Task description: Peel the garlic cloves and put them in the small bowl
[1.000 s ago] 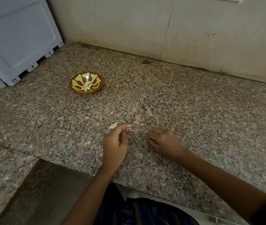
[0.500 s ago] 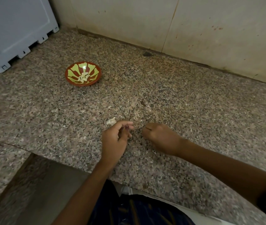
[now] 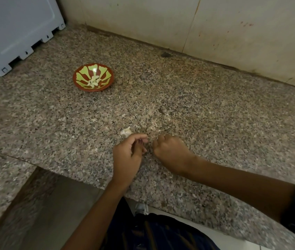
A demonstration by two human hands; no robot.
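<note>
granite counter, both hands low near its front edge. left hand with fingers curled, index and thumb tips drawn together toward the middle; whether they pinch a clove or a scrap of skin cannot be told, the tips hide it. right hand knuckles up, fingers folded under; what, if anything, it holds is hidden too. the two hands nearly meet, fingertips close together.

just beyond the left hand's fingers lies a pale garlic piece with papery skin, on the counter, touching or just beside the index finger. small bits of skin are scattered on the stone around it.

small bowl, red with yellow-green pattern, sits well apart to the far left, near the foot of a light grey appliance. peeled cloves are heaped in its middle.

judgement: peeling step in hand, mid-task, several cloves already done. next move likely calls for stripping the skin clean between the fingertips, then a long reach left to drop the clove into the bowl.
</note>
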